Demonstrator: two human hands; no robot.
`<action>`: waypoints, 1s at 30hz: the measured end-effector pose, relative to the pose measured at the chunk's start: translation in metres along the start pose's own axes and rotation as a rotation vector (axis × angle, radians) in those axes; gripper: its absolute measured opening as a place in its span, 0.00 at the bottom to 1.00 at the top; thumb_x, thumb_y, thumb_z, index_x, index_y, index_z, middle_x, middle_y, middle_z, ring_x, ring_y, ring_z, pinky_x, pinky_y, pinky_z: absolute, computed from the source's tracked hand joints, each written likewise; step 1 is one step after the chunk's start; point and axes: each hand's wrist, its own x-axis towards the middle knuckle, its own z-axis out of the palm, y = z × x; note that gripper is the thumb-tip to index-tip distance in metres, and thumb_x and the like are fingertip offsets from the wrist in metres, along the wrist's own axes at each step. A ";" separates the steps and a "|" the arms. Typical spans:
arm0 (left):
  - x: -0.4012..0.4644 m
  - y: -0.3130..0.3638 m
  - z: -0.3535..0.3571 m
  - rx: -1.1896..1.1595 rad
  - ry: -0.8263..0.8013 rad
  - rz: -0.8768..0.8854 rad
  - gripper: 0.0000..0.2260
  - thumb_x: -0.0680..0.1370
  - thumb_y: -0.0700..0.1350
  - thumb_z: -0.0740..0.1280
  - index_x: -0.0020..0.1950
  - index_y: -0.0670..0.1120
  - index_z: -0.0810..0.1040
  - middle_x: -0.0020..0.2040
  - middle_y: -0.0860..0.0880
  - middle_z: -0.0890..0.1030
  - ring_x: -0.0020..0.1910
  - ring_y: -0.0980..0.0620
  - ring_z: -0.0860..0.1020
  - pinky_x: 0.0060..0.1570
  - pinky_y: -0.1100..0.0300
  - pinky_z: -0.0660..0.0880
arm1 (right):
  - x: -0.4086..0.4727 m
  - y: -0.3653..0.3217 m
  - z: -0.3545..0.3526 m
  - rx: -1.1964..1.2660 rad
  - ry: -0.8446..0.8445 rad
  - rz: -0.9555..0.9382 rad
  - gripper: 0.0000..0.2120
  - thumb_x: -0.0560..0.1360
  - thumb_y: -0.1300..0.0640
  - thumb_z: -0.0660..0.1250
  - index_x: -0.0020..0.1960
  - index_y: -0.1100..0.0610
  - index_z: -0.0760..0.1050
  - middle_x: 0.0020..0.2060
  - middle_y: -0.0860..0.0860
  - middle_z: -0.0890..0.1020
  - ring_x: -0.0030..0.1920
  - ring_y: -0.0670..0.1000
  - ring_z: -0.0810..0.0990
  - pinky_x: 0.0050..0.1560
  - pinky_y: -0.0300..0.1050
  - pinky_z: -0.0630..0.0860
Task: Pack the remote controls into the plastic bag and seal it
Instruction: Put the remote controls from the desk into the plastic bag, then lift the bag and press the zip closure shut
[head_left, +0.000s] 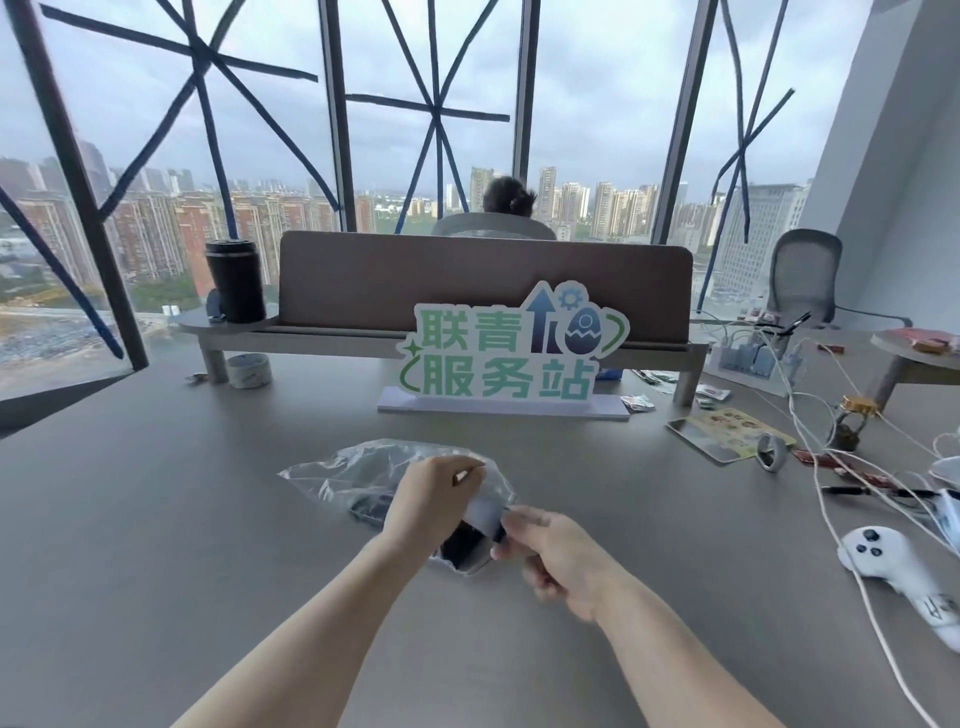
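Observation:
A clear plastic bag lies on the grey table in front of me, crumpled, with its mouth toward me. A dark remote control shows through the plastic inside it. Another dark remote control pokes out of the bag's near end, below my hands. My left hand pinches the bag's edge from the left. My right hand pinches the same edge from the right, thumb and fingers closed on the plastic.
A green-lettered sign stands behind the bag. To the right lie white cables, a white game controller, a card and small items. A tape roll and a black mug sit far left. A person sits beyond the divider.

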 end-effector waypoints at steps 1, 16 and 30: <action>-0.002 -0.003 -0.002 0.020 0.012 -0.005 0.11 0.76 0.49 0.64 0.55 0.51 0.82 0.53 0.52 0.85 0.50 0.53 0.81 0.51 0.60 0.75 | 0.005 0.001 0.006 -0.016 0.099 -0.025 0.09 0.80 0.54 0.65 0.51 0.58 0.80 0.34 0.52 0.81 0.20 0.46 0.63 0.21 0.36 0.57; -0.042 -0.029 -0.031 0.311 -0.344 -0.054 0.14 0.68 0.47 0.64 0.54 0.52 0.78 0.40 0.48 0.80 0.41 0.45 0.78 0.38 0.57 0.76 | 0.055 -0.003 0.019 -0.806 0.468 -0.309 0.12 0.78 0.57 0.62 0.36 0.55 0.73 0.33 0.53 0.80 0.37 0.58 0.76 0.38 0.49 0.74; 0.023 0.047 -0.177 -0.454 0.122 -0.137 0.04 0.69 0.34 0.73 0.40 0.41 0.80 0.31 0.45 0.80 0.23 0.57 0.78 0.27 0.66 0.78 | -0.019 -0.157 0.001 0.008 0.476 -0.549 0.05 0.73 0.66 0.69 0.42 0.60 0.82 0.29 0.55 0.84 0.18 0.44 0.73 0.19 0.36 0.72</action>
